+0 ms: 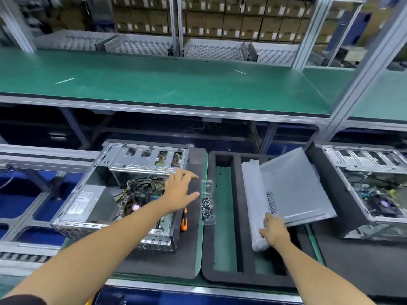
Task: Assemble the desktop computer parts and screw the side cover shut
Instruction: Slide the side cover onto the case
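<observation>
- Lying on its side at 9 o'clock of the frame centre: open computer case [123, 194], resting on a dark foam mat [176, 260] over the green surface [203, 238], interior with cables and board showing.
- Reaching over the case's right edge: left hand [179, 192], fingers straight and spread, palm down, gripping nothing; contact with the mat beneath not determinable.
- Lying on the mat at 6 o'clock of the left hand, just beside the case: orange-handled screwdriver [184, 221].
- Sitting at 3 o'clock of the screwdriver, on the mat's right margin: clear plastic tray [207, 201], holding a cluster of small screws [207, 209] in its near half.
- Lying at 3 o'clock of the tray: black foam insert [237, 216] with long slots, green surface showing through.
- Leaning tilted over the insert's right part: grey side cover [295, 186], vent grille near its lower left, near edge raised.
- Standing along the cover's left edge: white ribbed plastic wrap [253, 199].
- Gripping at the cover's near left corner: right hand [274, 232], fingers curling around the wrap and the cover's edge; exact pinch points hidden.
- Sitting at 3 o'clock of the cover: second open case [370, 190].
- Running across at 12 o'clock: green upper shelf [154, 84], with stacked cartons [220, 20] behind.
</observation>
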Demonstrator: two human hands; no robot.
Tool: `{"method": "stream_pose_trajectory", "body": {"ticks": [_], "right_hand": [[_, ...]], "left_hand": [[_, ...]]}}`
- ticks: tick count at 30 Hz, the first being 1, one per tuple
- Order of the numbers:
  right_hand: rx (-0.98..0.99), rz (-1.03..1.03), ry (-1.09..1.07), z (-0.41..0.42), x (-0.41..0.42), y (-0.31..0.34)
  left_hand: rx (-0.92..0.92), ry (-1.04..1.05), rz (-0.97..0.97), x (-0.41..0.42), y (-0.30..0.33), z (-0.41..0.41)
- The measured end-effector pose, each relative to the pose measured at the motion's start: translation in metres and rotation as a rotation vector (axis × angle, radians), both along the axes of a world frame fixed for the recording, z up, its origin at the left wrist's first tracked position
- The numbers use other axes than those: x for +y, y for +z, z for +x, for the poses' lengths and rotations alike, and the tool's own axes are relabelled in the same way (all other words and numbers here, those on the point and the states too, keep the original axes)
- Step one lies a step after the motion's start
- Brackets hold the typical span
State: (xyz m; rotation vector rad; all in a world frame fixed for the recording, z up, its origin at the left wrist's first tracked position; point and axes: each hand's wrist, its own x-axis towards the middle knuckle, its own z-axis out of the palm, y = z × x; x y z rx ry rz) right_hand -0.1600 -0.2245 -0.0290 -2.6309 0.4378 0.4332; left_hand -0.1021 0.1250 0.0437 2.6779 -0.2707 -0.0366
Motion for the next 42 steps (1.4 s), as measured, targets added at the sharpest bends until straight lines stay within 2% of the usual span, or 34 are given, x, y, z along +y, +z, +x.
{"method": "stream_pose_trajectory", "body": {"ticks": [2,5,8,11,13,15,17,18,21,24,26,29,31,35,37,39,41,42], "right_hand": [[-0.147,0.007,0.002,0.006,-0.003,0.009],[-0.383,0.134,-0.110,0.019,-0.005,0.041],[-0.548,0.147,-0.126,0.036,-0.004,0.092],[-0.686,0.216,-0.107,0.050,0.012,0.154],[-0.730,0.349,-0.074,0.059,0.035,0.195],[-0.709,0.591,-0.057,0.067,0.071,0.226],[-0.618,0.805,-0.040,0.074,0.114,0.238],[-0.544,0.868,-0.023,0.075,0.137,0.237],[-0.300,0.944,0.102,0.076,0.202,0.215],[-0.112,0.803,0.262,0.076,0.253,0.181],[-0.018,0.658,0.349,0.076,0.276,0.158],[0.058,0.383,0.461,0.080,0.294,0.132],[0.060,0.175,0.555,0.084,0.301,0.120],[0.043,-0.102,0.561,0.082,0.315,0.118],[-0.094,-0.203,0.519,0.076,0.325,0.121],[-0.177,-0.177,0.534,0.064,0.340,0.122],[-0.096,-0.059,0.622,0.050,0.357,0.116],[-0.071,-0.089,0.693,0.043,0.363,0.111]], "left_hand": [[-0.006,-0.006,-0.017,-0.005,0.004,0.003],[-0.023,-0.012,-0.072,-0.012,0.012,0.010],[-0.051,-0.034,-0.132,-0.018,0.022,0.017],[-0.036,-0.028,-0.293,-0.017,0.043,0.022],[-0.051,0.024,-0.473,-0.011,0.064,0.023],[-0.119,0.146,-0.720,0.010,0.086,0.023],[-0.269,0.282,-0.866,0.044,0.104,0.025],[-0.383,0.330,-0.859,0.065,0.111,0.024],[-0.673,0.371,-0.659,0.134,0.113,0.016],[-0.722,0.287,-0.405,0.194,0.092,-0.002],[-0.573,0.225,-0.219,0.222,0.070,-0.012],[-0.186,0.158,-0.031,0.248,0.038,-0.021],[-0.072,0.077,0.075,0.257,0.023,-0.019],[-0.128,-0.003,0.258,0.264,0.016,-0.004],[-0.102,-0.036,0.333,0.263,0.016,0.004],[-0.057,-0.034,0.368,0.256,0.017,0.008],[-0.050,0.011,0.418,0.247,0.016,0.005],[-0.072,0.030,0.485,0.243,0.013,0.001]]}}
